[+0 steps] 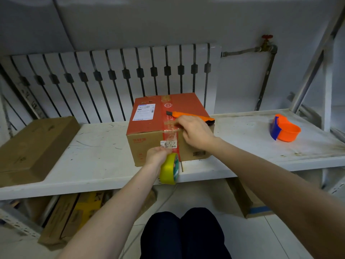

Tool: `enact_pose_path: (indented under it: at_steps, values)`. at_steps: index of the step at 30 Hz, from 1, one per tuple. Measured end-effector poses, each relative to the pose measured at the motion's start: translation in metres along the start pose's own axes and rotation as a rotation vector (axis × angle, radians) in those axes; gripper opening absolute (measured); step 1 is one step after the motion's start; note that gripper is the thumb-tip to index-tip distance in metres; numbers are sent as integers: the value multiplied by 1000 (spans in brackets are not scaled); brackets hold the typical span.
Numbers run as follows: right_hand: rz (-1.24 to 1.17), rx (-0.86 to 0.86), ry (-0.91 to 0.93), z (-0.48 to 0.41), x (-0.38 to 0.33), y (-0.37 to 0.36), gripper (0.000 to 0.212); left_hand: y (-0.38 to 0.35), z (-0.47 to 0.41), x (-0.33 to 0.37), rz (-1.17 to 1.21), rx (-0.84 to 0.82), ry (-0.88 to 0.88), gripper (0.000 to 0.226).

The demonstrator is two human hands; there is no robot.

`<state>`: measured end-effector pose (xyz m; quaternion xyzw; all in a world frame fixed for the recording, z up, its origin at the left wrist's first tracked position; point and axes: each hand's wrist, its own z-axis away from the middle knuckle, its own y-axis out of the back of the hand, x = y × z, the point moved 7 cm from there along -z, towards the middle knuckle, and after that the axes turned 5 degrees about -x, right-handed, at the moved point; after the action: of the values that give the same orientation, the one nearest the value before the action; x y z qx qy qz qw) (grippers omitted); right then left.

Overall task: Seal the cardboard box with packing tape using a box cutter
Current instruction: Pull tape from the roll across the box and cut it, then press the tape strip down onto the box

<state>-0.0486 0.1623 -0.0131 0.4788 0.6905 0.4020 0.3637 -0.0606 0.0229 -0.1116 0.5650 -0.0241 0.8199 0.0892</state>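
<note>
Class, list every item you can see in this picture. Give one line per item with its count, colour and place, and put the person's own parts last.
cardboard box: 1, red top with brown sides, middle of the shelf
box cutter: 1, orange, lying on top of the box
tape roll: 1, yellow, at the box's front face, in the left hand
tape dispenser: 1, orange and blue, right end of the shelf
flat carton: 1, brown, left end of the shelf
shelf: 1, white, scuffed, across the middle
radiator: 1, white, on the wall behind
tap: 1, red handle, on the pipe upper right
left hand: 1, gripping the tape roll
right hand: 1, pressing on the box's front top edge
</note>
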Motion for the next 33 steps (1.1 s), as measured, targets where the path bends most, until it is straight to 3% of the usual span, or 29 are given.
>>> enact_pose_path:
  at_steps: [2, 7, 16, 18, 23, 28, 30, 33]
  values:
    - [-28, -26, 50, 2, -9, -4, 35, 0, 0, -1, 6, -11, 2, 14]
    - [-105, 13, -9, 1, -9, -3, 31, 3, 1, 1, -21, -47, 5, 14]
    - [-157, -94, -91, -5, -7, -4, 36, 20, 13, -2, -227, -64, 60, 21]
    - [-188, -87, -96, -3, -6, -5, 36, 23, 16, 12, -289, -53, -10, 12]
    - [-216, -69, -107, 0, -7, -5, 37, 27, 32, 77, -492, 43, -270, 18]
    - [-260, -70, -150, 1, -3, -6, 39, 29, 62, 143, -832, 350, -650, 18]
    - [-353, 1, -206, 6, 2, -5, 38, 26, 67, 157, -971, 461, -784, 28]
    - [-434, 191, -305, 17, 9, 2, 30, 22, 54, 159, -1099, 500, -811, 32]
